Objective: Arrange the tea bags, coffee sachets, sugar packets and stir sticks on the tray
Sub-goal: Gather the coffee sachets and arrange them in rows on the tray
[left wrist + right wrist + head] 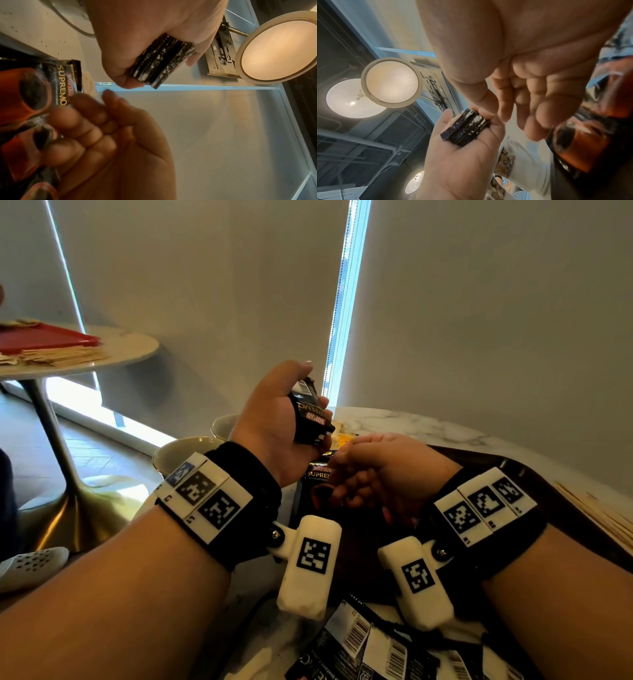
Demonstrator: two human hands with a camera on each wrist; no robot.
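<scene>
Left hand (462,159) grips stack of black coffee sachets (465,128); right hand (530,97) above, fingers loosely curled, empty.

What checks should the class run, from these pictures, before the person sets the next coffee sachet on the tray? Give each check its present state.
1. Left hand has a firm grip on the stack of sachets: ok.
2. Stack edges lined up: ok, they look flush in the wrist views.
3. Right hand free for the next sachet: cannot tell; its fingers curl down over the sachet on the tray.
4. Tray within reach: ok, under the right hand.
5. Spare sachets at hand: ok, near the table edge.
6. Stir sticks placed: not ok, beside the tray.
</scene>
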